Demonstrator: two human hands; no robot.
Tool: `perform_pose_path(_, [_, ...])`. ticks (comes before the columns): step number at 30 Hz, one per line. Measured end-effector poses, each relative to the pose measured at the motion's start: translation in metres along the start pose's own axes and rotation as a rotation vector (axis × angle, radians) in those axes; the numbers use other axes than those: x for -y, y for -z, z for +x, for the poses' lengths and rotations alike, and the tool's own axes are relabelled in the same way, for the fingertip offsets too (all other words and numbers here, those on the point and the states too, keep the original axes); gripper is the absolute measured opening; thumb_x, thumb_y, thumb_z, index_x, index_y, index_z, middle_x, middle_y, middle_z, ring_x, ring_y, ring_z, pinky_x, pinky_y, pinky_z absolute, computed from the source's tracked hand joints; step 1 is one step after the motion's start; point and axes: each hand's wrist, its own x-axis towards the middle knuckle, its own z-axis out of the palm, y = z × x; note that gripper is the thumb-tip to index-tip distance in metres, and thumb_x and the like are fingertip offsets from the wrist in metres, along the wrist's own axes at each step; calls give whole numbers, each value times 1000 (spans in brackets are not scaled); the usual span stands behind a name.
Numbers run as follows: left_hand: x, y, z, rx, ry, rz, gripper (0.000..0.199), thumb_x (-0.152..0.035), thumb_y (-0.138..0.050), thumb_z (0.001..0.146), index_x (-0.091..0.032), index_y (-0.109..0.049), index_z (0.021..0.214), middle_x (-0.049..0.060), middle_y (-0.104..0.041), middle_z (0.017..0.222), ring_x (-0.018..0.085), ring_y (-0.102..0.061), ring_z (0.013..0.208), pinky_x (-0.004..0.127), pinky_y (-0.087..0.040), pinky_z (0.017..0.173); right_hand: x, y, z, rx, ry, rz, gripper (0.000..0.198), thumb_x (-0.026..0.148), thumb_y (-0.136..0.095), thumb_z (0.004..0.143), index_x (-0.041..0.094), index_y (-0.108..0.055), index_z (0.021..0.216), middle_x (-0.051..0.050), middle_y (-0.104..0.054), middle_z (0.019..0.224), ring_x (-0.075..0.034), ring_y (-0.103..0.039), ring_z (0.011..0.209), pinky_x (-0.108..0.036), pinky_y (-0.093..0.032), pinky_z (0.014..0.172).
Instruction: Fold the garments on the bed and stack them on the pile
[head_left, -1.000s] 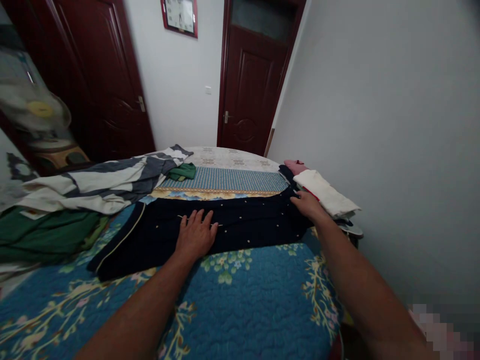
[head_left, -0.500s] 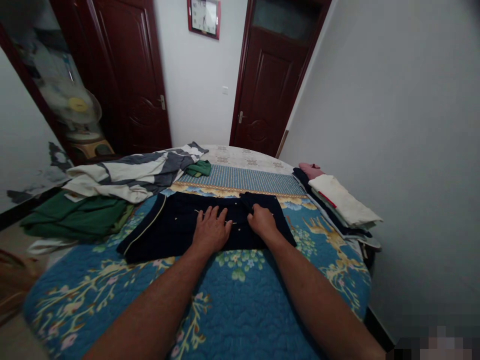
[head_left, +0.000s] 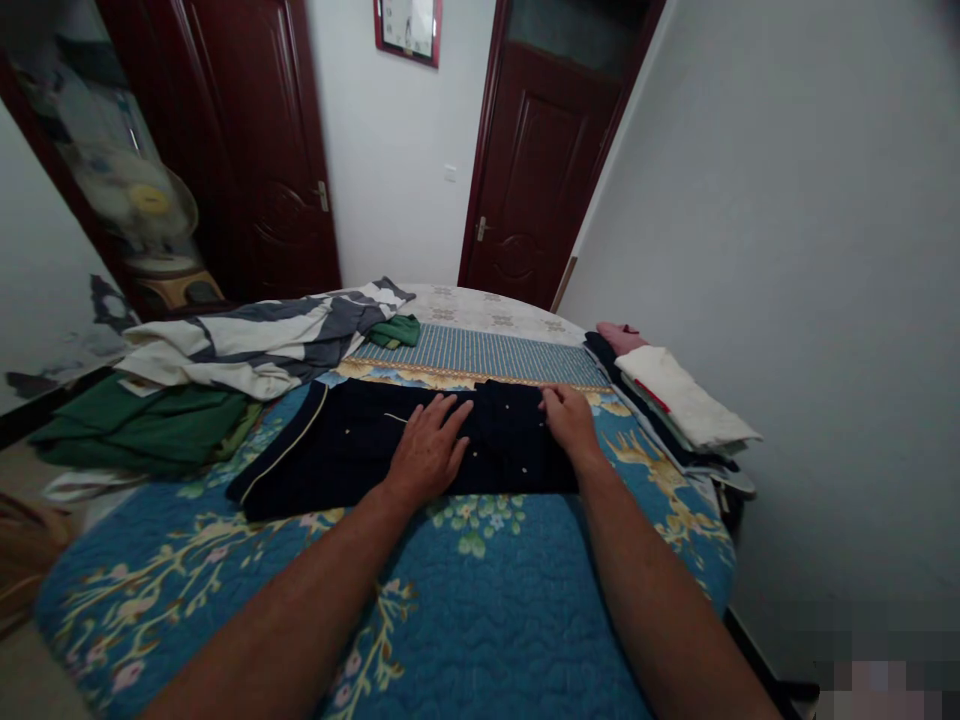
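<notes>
Across the middle of the blue floral quilt point(head_left: 495, 600) lies the dark navy garment point(head_left: 352, 460), stretched out sideways in front of you, with a pale trim line along its left end and small light dots over it. Your left hand point(head_left: 429, 452) rests on it near the middle, palm down, its grip wide, with the fingers spread over the cloth. Your right hand point(head_left: 571, 425) is at the garment's right end, at the far edge, its grip narrow with the fingers bent; you cannot tell from here whether it pinches any fabric.

To your left, a grey-and-white cloth point(head_left: 247, 350) sprawls partly over a folded green cloth point(head_left: 142, 425), and a small green piece point(head_left: 396, 331) sits by its far end. To your right, near the wall, stands a stack of folded clothes with a white cloth point(head_left: 686, 395) on top and a pink cloth point(head_left: 619, 338) at its far end. Beyond the garment, a blue striped band point(head_left: 480, 352) runs across.
</notes>
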Motion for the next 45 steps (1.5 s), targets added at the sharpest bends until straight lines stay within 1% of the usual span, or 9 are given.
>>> perform_pose_path(2, [-13,2,1,23,-144,-59,59,-32,-52,107,-30,-44,165,9,-40,174,31,-27,165,59,-28,132,-20,9,4,-80,4,-94,40,33,-45,99,19,-78,117,-9,-81,105,-23,-73,103,-36,-53,98])
perform_pose_path(4, [-27,0,2,108,-231,-90,59,-36,-56,106,-35,-47,164,7,-37,176,32,-25,165,60,-26,132,-35,6,1,1,76,-200,43,30,-47,100,17,-74,131,-13,-75,132,-24,-67,125,-40,-47,113])
perform_pose_path(10, [-43,-7,-4,376,-194,-136,38,-38,-52,108,-29,-71,139,8,-67,151,29,-48,153,61,-20,132,-49,-25,-14,288,67,-445,56,45,-49,108,21,-55,158,-13,-41,172,-34,-33,161,-63,-22,129])
perform_pose_path(14, [-46,0,2,327,-127,-141,34,-39,-50,109,-26,-76,127,9,-78,131,26,-65,134,56,-28,129,-52,-22,-7,221,1,-273,54,43,-46,108,20,-58,155,-13,-47,168,-30,-38,158,-58,-21,131])
perform_pose_path(20, [-73,6,28,347,157,-16,37,-42,-57,105,-21,-73,130,11,-83,107,30,-76,108,44,-51,101,-76,3,16,-146,-387,508,53,34,-34,102,19,-61,145,-13,-70,142,-22,-62,138,-43,-50,114])
perform_pose_path(26, [-81,-12,36,353,271,-144,34,-31,-68,97,-27,-71,131,5,-82,111,26,-75,109,34,-53,88,-89,14,22,-156,-475,646,44,32,-38,99,16,-64,131,-19,-77,119,-23,-76,112,-41,-61,95])
perform_pose_path(33, [-70,-15,35,276,272,-358,25,-20,-62,97,-23,-74,119,4,-79,98,20,-73,97,30,-52,85,-85,2,24,-84,-419,562,38,31,-55,89,15,-72,118,-14,-79,112,-21,-77,102,-38,-61,95])
perform_pose_path(38, [-62,-8,36,351,352,-368,27,-14,-59,93,-22,-76,113,5,-80,98,21,-75,94,31,-54,87,-80,6,19,4,-311,400,33,21,-59,82,21,-80,107,-5,-80,119,-21,-69,122,-38,-50,114])
perform_pose_path(45, [-45,-17,74,271,523,-385,46,-32,-70,93,-17,-67,136,8,-82,99,23,-77,88,31,-55,81,-64,7,7,95,-111,-95,49,14,-45,96,18,-73,137,-7,-73,140,-17,-64,134,-30,-43,118])
